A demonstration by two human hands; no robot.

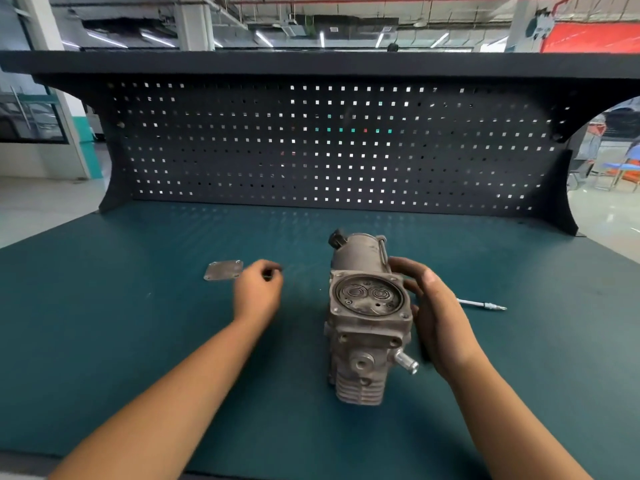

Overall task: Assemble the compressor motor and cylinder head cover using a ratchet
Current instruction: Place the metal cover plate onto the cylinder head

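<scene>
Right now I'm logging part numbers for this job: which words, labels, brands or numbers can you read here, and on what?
No text can be read.
The compressor shows no legible marking.
The cylinder head cover on the bench shows none either.
Any print on the red banner at upper right is too blurred to read.

Teal bench top (104, 306), black pegboard back panel (311, 150), ceiling strip lights (107, 39), possibly blue chairs (623, 168) far right.

A black pegboard (311, 147) stands behind the teal benchtop (138, 341), under a black shelf (311, 64)
</scene>
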